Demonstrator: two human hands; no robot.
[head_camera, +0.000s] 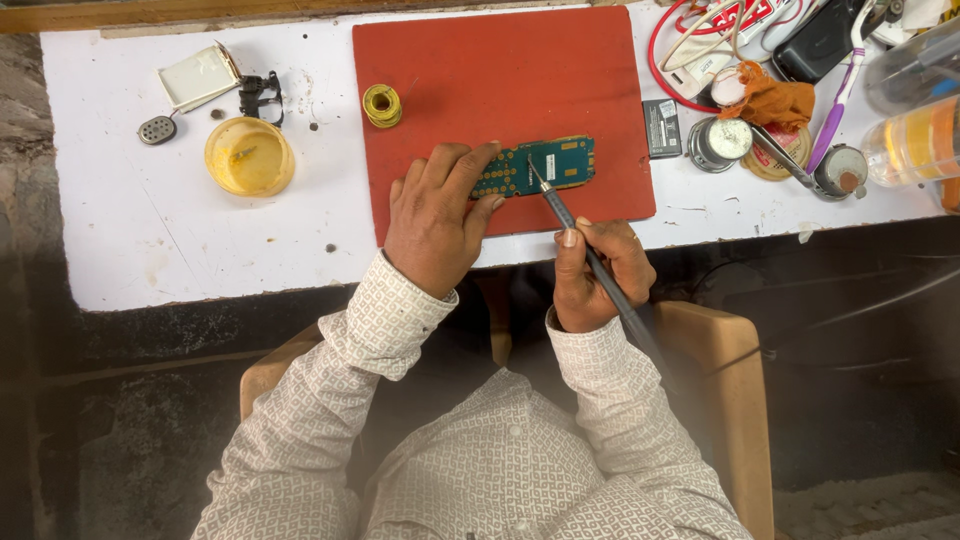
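Nearest the camera: patterned white sleeves and the wooden chair back (735, 400) beneath the person.

Right hand (600, 275) sat just off the near edge of the white table (130, 250), fingers curled closed around the dark shaft of a soldering iron (590, 260), thumb laid along it. The iron ran up and to the left, its fine tip resting on the green circuit board (545, 165) near the board's middle.

Left hand (435, 220) lay flat over the near edge of the red mat (500, 70), fingers spread partly open and extended, not wrapped around anything. The fingertips pressed down on the left end of the board, covering that end; the thumb sat against the board's near edge. The board lay lengthwise on the mat, in its near half, flat, right portion exposed.

Farther on the mat: a small spool of yellow wire (382, 105), well apart from the board.

Left of the mat, on bare table: a round yellow dish (250, 157), a small grey speaker part (157, 130), a white rectangular piece (198, 78) and a black clip (260, 95).

Right of the mat: a small dark rectangular part (661, 127), a round metal tin (722, 143), an orange cloth (775, 100), a purple toothbrush (835, 105), red cable (670, 60) and clear bottles (915, 110) at the far right edge.
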